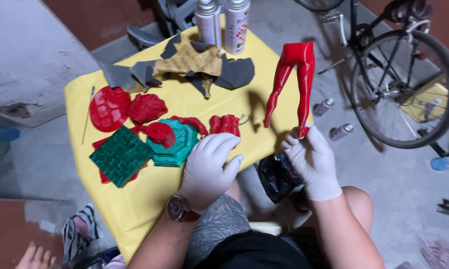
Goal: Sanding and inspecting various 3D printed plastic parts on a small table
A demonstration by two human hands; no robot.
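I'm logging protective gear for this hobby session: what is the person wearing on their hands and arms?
Both the left hand and the right hand wear thin, whitish disposable gloves ending at the wrists. A round wristwatch with a metal case and dark band sits on the left wrist. The forearms are bare, no sleeves.

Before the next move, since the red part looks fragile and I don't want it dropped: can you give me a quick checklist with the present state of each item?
1. Right hand grips the red legs-shaped part at one foot only, by the fingertips: not ok, thin hold.
2. Left hand free to support: ok, it rests open on the yellow cover, holding nothing.
3. Both hands gloved: ok.
4. Other red pieces and green tiled pieces lie flat on the cover, clear of the raised part: ok.
5. Spray cans upright at the far edge: ok.
6. Part surface dry: cannot tell.
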